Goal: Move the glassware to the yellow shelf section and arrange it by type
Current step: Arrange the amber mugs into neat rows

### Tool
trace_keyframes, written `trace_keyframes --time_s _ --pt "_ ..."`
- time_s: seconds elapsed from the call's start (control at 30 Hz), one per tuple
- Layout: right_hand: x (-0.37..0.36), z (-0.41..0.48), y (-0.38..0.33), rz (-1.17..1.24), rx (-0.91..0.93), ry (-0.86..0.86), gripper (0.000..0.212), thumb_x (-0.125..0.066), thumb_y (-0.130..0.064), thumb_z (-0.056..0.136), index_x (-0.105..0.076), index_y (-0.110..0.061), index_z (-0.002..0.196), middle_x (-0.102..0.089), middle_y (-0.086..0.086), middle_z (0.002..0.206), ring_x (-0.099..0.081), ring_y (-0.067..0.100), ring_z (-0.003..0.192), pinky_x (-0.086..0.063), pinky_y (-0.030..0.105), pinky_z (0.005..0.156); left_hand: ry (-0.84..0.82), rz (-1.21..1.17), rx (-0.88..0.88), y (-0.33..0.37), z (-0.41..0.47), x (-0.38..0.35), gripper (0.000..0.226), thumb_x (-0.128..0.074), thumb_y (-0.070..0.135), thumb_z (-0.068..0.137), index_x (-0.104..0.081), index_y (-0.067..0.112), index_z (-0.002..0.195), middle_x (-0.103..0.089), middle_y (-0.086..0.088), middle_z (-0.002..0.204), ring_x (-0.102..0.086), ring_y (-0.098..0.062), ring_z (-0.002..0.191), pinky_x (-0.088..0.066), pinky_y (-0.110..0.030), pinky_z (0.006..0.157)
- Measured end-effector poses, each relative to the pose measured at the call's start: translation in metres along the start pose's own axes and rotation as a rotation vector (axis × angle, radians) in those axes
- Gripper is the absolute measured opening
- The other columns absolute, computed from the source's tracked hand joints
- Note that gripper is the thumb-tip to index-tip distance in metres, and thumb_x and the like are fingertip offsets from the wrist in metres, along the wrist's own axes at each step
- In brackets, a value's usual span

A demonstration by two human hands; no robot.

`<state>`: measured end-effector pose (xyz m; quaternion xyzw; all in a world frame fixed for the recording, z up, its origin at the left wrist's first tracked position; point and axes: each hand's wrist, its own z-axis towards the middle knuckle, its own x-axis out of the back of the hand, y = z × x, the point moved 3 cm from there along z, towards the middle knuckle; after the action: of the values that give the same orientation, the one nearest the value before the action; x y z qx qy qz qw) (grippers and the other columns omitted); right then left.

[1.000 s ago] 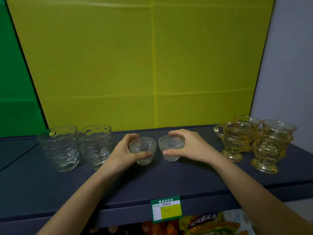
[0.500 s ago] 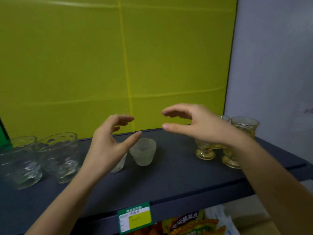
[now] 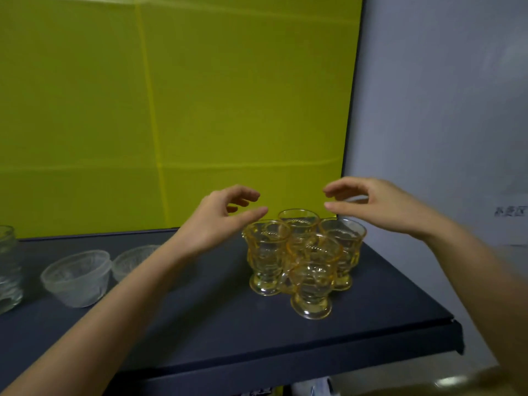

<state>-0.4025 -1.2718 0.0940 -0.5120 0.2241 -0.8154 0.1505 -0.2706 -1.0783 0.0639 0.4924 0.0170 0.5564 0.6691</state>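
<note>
On the dark shelf (image 3: pixel 217 332), a clear tumbler (image 3: pixel 7 270) stands at the far left, then two clear bowls (image 3: pixel 77 277), well left of the amber cups (image 3: pixel 303 258). The left hand (image 3: pixel 220 221) hovers released, empty, above-left of the amber cups; the right hand (image 3: pixel 380 205), likewise released, above-right.

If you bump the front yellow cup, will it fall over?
Probably easily. The front yellow cup stands on a narrow foot under a wider top, so it may tip. It sits tight against the other yellow cups, so it might clink or chip them.
</note>
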Motion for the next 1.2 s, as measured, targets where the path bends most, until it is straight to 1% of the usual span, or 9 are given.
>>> trace_keyframes --time_s 0.17,0.27,0.37,0.47,0.53,0.73,0.87,1.0,1.2 --pt "-0.009 -0.009 0.032 0.038 -0.038 -0.104 0.056 -0.065 -0.045 0.073 -0.053 -0.026 0.124 -0.053 -0.023 0.107 -0.053 0.002 0.104 -0.046 0.006 0.078 -0.173 0.05 0.075 -0.003 0.034 -0.033 0.046 -0.068 0.033 0.077 -0.056 0.017 0.119 -0.06 0.002 0.119 -0.055 -0.012 0.11 -0.044 -0.035 0.099" --pt "-0.014 -0.012 0.043 0.073 -0.045 -0.121 0.065 -0.064 -0.055 0.062 -0.054 -0.03 0.121 -0.055 -0.024 0.109 -0.054 -0.005 0.102 -0.045 0.009 0.083 -0.335 0.078 0.129 -0.005 0.048 -0.047 0.052 -0.066 0.034 0.078 -0.051 0.019 0.126 -0.055 0.002 0.13 -0.053 -0.01 0.114 -0.042 -0.028 0.098" --pt "-0.015 -0.011 0.05 0.125 -0.058 -0.092 0.065 -0.066 -0.054 0.058 -0.058 -0.03 0.118 -0.061 -0.021 0.106 -0.06 -0.003 0.098 -0.046 0.015 0.087 -0.466 0.105 0.153 -0.006 0.057 -0.053 0.055 -0.068 0.036 0.076 -0.051 0.02 0.126 -0.055 0.004 0.13 -0.053 -0.009 0.114 -0.041 -0.025 0.099" --pt "-0.015 -0.01 0.052 0.125 -0.044 -0.088 0.063 -0.064 -0.055 0.058 -0.058 -0.031 0.116 -0.06 -0.025 0.102 -0.059 -0.01 0.093 -0.041 -0.002 0.074 -0.491 0.106 0.154 -0.007 0.062 -0.055 0.051 -0.07 0.033 0.075 -0.055 0.02 0.122 -0.058 0.005 0.124 -0.057 -0.01 0.109 -0.044 -0.024 0.096" --pt "-0.014 -0.007 0.054 0.116 -0.061 -0.095 0.065 -0.064 -0.056 0.058 -0.056 -0.032 0.118 -0.058 -0.027 0.1 -0.058 -0.01 0.093 -0.038 -0.005 0.069 -0.481 0.121 0.144 -0.007 0.065 -0.055 0.05 -0.07 0.034 0.075 -0.057 0.02 0.121 -0.06 0.004 0.122 -0.058 -0.013 0.106 -0.046 -0.026 0.094" --pt "-0.013 0.004 0.064 0.116 -0.106 -0.066 0.071 -0.062 -0.057 0.059 -0.056 -0.027 0.123 -0.064 -0.015 0.104 -0.058 -0.007 0.097 -0.042 0.005 0.075 -0.451 0.201 0.123 -0.016 0.07 -0.042 0.052 -0.072 0.04 0.072 -0.059 0.016 0.116 -0.062 0.0 0.118 -0.059 -0.014 0.098 -0.046 -0.027 0.087" --pt "-0.019 0.018 0.064 0.102 -0.11 -0.054 0.064 -0.067 -0.049 0.068 -0.056 -0.021 0.125 -0.064 -0.005 0.114 -0.06 -0.002 0.098 -0.044 0.007 0.076 -0.407 0.254 0.162 -0.023 0.067 -0.023 0.075 -0.068 0.061 0.05 -0.061 0.018 0.11 -0.064 0.001 0.111 -0.061 -0.014 0.09 -0.049 -0.031 0.084" --pt "-0.033 0.036 0.06 0.095 -0.1 -0.045 0.06 -0.07 -0.042 0.072 -0.056 -0.017 0.125 -0.062 -0.003 0.119 -0.061 0.014 0.107 -0.045 0.019 0.086 -0.383 0.235 0.207 -0.03 0.06 -0.007 0.059 -0.073 0.048 0.063 -0.06 0.014 0.11 -0.063 -0.002 0.11 -0.061 -0.017 0.08 -0.051 -0.034 0.078" --pt "-0.053 0.055 0.044 0.066 -0.056 -0.092 0.078 -0.064 -0.059 0.06 -0.056 -0.018 0.126 -0.061 -0.005 0.121 -0.061 0.01 0.101 -0.045 0.027 0.093 -0.338 0.175 0.264 -0.04 0.045 0.013 0.052 -0.075 0.039 0.068 -0.059 0.012 0.109 -0.063 -0.006 0.11 -0.062 -0.017 0.08 -0.051 -0.031 0.072"
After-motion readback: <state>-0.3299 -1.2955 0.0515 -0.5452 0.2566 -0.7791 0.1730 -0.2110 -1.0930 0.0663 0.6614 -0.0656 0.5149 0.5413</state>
